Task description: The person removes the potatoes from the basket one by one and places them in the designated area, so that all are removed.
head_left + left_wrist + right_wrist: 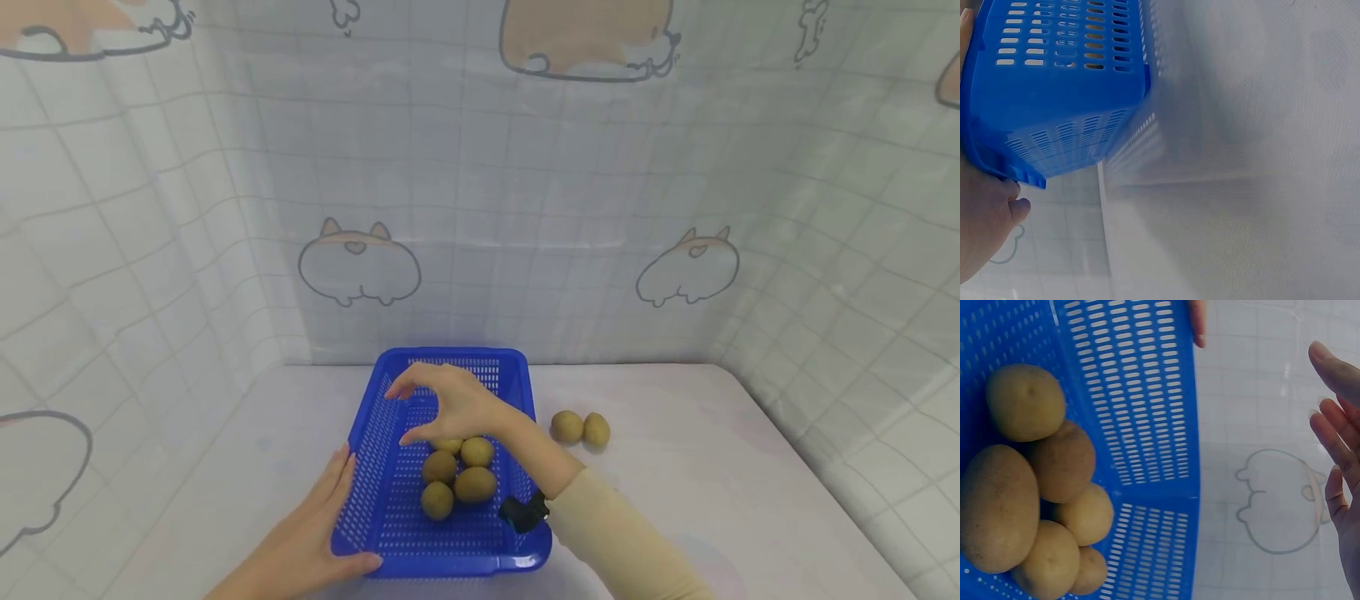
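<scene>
Above five basket potatoes, right hand open; left hand flat; two potatoes outside

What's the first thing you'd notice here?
A bright blue perforated plastic basket sits mid-table with small brownish-yellow potatoes piled inside. The right hand hovers open above them, the left hand rests against the basket's near left side. Two loose potatoes lie on the table to the basket's right.

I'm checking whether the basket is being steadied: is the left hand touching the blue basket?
Touching. The head view shows the left hand lying against the basket's near-left edge, thumb on its corner; the left wrist view shows that corner against the palm.
</scene>
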`<action>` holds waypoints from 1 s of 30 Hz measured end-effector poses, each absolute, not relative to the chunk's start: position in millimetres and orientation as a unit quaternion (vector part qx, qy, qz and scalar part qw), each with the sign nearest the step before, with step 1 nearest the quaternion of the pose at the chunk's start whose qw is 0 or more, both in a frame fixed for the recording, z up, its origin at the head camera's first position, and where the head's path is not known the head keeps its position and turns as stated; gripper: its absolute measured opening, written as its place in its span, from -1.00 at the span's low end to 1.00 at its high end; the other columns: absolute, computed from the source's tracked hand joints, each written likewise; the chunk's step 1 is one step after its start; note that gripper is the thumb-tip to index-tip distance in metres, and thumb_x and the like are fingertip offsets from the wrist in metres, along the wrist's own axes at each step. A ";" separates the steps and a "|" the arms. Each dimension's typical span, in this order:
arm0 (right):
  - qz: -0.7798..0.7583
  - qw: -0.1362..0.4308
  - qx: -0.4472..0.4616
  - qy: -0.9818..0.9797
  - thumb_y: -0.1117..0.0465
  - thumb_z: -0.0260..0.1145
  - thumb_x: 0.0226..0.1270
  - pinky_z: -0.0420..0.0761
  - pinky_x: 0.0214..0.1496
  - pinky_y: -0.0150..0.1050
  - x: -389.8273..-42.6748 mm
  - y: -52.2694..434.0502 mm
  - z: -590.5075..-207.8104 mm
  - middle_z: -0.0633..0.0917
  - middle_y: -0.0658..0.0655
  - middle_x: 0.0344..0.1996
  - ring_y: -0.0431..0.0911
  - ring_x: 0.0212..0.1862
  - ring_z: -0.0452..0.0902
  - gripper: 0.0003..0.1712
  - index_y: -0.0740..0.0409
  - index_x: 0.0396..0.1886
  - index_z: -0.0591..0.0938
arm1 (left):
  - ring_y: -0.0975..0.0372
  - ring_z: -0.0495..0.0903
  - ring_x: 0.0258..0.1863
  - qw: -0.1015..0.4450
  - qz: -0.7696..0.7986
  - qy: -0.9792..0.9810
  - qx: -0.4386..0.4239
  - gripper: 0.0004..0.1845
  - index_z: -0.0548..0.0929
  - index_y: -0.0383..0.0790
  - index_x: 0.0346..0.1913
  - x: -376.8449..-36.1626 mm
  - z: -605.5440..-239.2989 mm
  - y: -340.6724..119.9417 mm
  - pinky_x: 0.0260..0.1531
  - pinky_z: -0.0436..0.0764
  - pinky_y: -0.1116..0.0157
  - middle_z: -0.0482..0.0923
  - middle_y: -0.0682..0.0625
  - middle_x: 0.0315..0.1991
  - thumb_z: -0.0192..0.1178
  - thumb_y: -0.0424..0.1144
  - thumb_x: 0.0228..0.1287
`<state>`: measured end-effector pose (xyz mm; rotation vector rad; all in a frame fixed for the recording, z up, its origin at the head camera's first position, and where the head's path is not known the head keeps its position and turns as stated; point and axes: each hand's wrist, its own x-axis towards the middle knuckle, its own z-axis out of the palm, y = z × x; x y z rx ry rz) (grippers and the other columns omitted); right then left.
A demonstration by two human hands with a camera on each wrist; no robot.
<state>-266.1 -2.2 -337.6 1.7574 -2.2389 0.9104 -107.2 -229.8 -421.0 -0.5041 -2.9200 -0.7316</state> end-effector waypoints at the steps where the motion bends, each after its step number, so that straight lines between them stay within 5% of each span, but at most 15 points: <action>1: 0.304 0.073 0.585 -0.748 -0.02 0.58 -0.04 0.43 0.11 -0.48 -266.1 -2.8 -339.3 0.64 -0.12 -0.04 -0.31 0.00 0.52 -0.34 0.02 0.08 0.56 | -0.28 0.00 0.39 0.047 -0.239 -0.955 -0.166 0.30 -0.13 -0.45 0.49 -107.3 -421.1 -229.7 0.04 0.43 -0.24 -0.22 -0.38 0.49 0.31 0.34 -0.02; 21: 0.227 0.010 0.574 -0.787 -0.05 0.55 0.01 0.47 0.04 -0.51 -269.0 -18.8 -372.3 0.64 -0.17 -0.04 -0.31 -0.01 0.54 -0.41 -0.05 0.05 0.58 | -0.25 0.02 0.40 0.047 -0.234 -0.957 -0.164 0.30 -0.13 -0.43 0.50 -108.2 -422.5 -229.6 0.01 0.48 -0.22 -0.28 -0.27 0.52 0.31 0.35 -0.03; 30: 0.143 -0.047 0.604 -0.782 -0.07 0.55 -0.02 0.43 0.02 -0.61 -266.2 -21.9 -386.0 0.63 -0.24 -0.03 -0.38 0.03 0.52 -0.44 -0.10 0.01 0.60 | -0.26 0.02 0.39 0.037 -0.242 -0.956 -0.159 0.28 -0.10 -0.44 0.49 -107.0 -420.5 -227.2 0.00 0.46 -0.26 -0.23 -0.38 0.49 0.30 0.35 -0.02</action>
